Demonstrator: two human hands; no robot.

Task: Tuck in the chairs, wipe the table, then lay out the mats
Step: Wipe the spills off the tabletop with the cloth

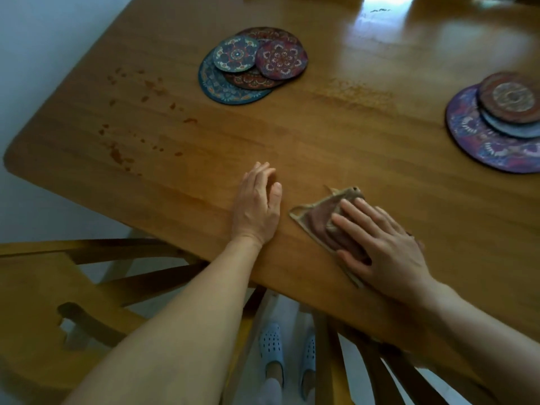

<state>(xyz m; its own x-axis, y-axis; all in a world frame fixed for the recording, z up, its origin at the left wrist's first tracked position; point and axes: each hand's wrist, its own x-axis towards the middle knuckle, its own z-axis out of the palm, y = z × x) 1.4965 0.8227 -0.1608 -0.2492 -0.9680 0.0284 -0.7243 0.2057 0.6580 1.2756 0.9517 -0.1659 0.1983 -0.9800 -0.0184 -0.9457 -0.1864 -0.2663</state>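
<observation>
Right grip (382,247) presses the brown cloth (317,226) flat with fingers spread; left grip (257,206) rests palm-down, fingers relaxed, on the stained worktop (321,135)

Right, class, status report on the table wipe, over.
Right hand flat on cloth, left hand resting on table. Reddish spots at left. Mat stacks in the way.

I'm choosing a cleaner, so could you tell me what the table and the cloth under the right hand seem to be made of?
Table: looks like wood with a glossy varnish, given grain lines and glare. Cloth: probably soft brown fabric with a paler hem; it creases under the right hand.
</observation>
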